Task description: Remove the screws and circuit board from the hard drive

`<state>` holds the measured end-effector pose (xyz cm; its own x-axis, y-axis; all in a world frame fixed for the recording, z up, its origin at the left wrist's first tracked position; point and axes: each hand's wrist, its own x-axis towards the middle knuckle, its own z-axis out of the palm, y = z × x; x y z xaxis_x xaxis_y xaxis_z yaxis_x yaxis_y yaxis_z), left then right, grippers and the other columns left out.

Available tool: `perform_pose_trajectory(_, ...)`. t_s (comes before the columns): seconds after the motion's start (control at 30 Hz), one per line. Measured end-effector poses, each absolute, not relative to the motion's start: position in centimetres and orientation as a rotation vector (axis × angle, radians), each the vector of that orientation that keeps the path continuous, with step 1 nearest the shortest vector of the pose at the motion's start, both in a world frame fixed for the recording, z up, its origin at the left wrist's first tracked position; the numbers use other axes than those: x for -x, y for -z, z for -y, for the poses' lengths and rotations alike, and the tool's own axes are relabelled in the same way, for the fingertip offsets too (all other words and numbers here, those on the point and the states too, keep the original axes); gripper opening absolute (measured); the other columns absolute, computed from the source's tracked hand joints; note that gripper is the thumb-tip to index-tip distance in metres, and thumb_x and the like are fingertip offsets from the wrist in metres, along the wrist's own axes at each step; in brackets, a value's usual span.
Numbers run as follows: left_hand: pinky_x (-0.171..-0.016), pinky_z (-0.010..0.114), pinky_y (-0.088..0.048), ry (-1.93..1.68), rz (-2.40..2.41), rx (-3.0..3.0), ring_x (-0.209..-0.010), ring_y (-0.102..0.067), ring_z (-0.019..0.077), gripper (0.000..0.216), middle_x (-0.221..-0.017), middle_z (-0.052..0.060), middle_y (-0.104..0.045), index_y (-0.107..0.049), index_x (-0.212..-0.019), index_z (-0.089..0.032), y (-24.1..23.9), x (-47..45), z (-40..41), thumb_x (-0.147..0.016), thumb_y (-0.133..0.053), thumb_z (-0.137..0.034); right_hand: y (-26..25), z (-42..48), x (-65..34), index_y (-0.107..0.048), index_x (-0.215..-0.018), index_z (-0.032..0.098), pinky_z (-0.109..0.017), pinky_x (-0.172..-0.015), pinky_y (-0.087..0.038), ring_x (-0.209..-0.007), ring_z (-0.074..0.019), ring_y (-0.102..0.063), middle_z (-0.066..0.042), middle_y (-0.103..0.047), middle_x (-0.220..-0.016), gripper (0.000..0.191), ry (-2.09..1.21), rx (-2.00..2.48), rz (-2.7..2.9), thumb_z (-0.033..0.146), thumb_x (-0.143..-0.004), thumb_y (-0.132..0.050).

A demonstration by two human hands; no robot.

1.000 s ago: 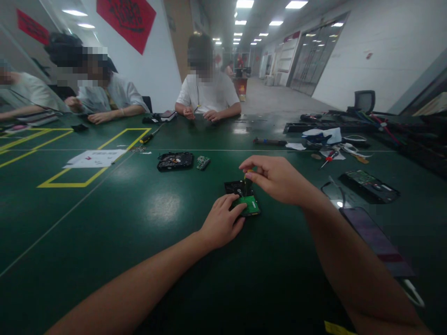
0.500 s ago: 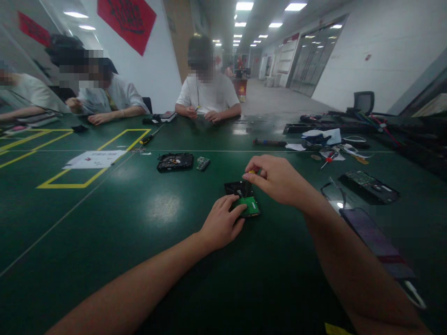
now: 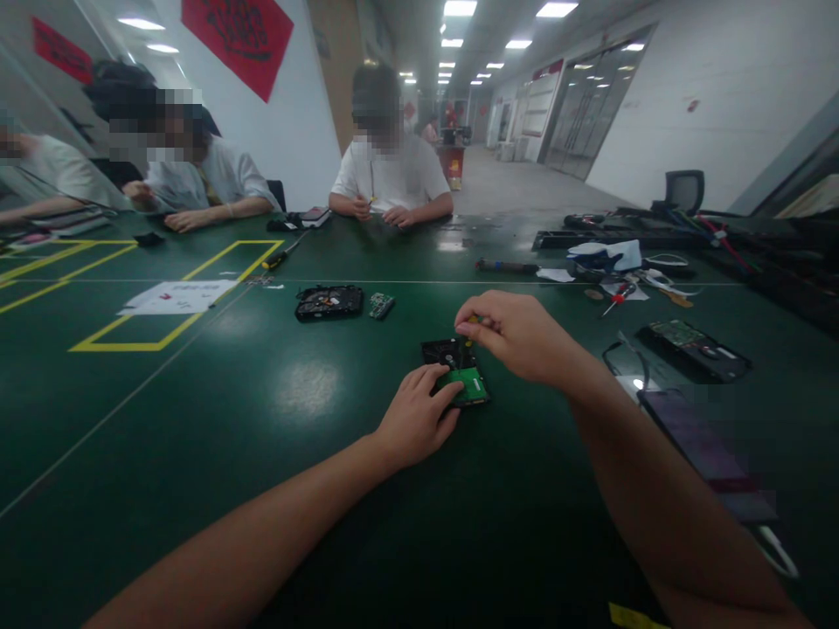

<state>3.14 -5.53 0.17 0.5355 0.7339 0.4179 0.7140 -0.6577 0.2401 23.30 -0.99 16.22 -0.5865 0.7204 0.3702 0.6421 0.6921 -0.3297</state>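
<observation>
A small black hard drive (image 3: 446,354) with a green circuit board (image 3: 468,384) lies on the dark green table (image 3: 262,454) in front of me. My left hand (image 3: 416,419) rests on its near left edge, fingers pressed down on the drive. My right hand (image 3: 517,336) hovers just above the drive, fingers pinched round a small screwdriver (image 3: 470,321) with a yellow handle, its tip pointing down at the drive.
A second opened drive (image 3: 328,302) and a loose green board (image 3: 380,305) lie farther back. Tools and drives (image 3: 691,342) crowd the right side, and a dark phone (image 3: 704,450) lies near my right arm. Other people sit across the table. Paper (image 3: 176,297) lies in yellow floor-tape markings.
My right hand has shifted slightly over the drive, keeping its pinch on the screwdriver. My left hand has stayed where it was.
</observation>
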Motion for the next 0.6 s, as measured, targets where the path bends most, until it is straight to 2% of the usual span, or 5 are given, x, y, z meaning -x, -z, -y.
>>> perform_pose_trajectory(0.1, -0.115, 0.057, -0.045, -0.779, -1.275, -2.715, -0.137, -0.049, 0.0355, 0.041, -0.144, 0.016, -0.053, -0.063, -0.136, -0.022, -0.13, -3.16, 5.49, -0.096, -0.062, -0.030, -16.36, 1.05, -23.50, -0.075, -0.102, 0.022, -0.031, -0.083, -0.044, -0.092, -0.0200, -0.068, -0.004, -0.077, -0.102, 0.017, -0.274, 1.031, 2.429, 0.017, -0.097, -0.060)
perform_pose_trajectory(0.2, -0.115, 0.058, -0.045, -0.792, -1.276, -2.717, -0.137, -0.049, 0.0356, 0.041, -0.145, 0.015, -0.053, -0.063, -0.136, -0.022, -0.11, -3.15, 5.52, -0.096, -0.062, -0.030, -16.60, 1.32, -23.62, -0.073, -0.108, 0.021, -0.030, -0.079, -0.044, -0.087, -0.0193, -0.068, -0.004, -0.077, -0.100, 0.018, -0.292, 1.083, 2.400, 0.018, -0.096, -0.062)
perform_pose_trajectory(0.33, -0.114, 0.057, -0.045, -0.781, -1.279, -2.719, -0.136, -0.049, 0.0356, 0.040, -0.144, 0.016, -0.053, -0.064, -0.135, -0.021, -0.19, -3.10, 5.63, -0.096, -0.062, -0.029, -16.60, 1.35, -23.65, -0.071, -0.103, 0.018, -0.030, -0.073, -0.041, -0.079, -0.0189, -0.065, -0.004, -0.074, -0.089, 0.011, -0.275, 1.178, 2.347, 0.024, -0.096, -0.065)
perform_pose_trajectory(0.5, -0.115, 0.058, -0.044, -0.778, -1.286, -2.718, -0.136, -0.049, 0.0356, 0.040, -0.144, 0.016, -0.053, -0.063, -0.136, -0.021, -0.13, -3.10, 5.62, -0.097, -0.061, -0.029, -16.30, 0.97, -23.52, -0.071, -0.101, 0.019, -0.030, -0.076, -0.042, -0.081, -0.0176, -0.062, -0.005, -0.071, -0.097, 0.008, -0.309, 1.119, 2.336, 0.023, -0.094, -0.068)
perform_pose_trajectory(0.6, -0.116, 0.057, -0.044, -0.784, -1.286, -2.718, -0.137, -0.048, 0.0355, 0.040, -0.145, 0.016, -0.052, -0.063, -0.136, -0.021, 0.04, -3.20, 5.61, -0.096, -0.062, -0.028, -16.29, 0.88, -23.47, -0.072, -0.097, 0.020, -0.030, -0.078, -0.042, -0.082, -0.0178, -0.062, -0.004, -0.071, -0.093, 0.010, -0.327, 1.085, 2.338, 0.027, -0.098, -0.065)
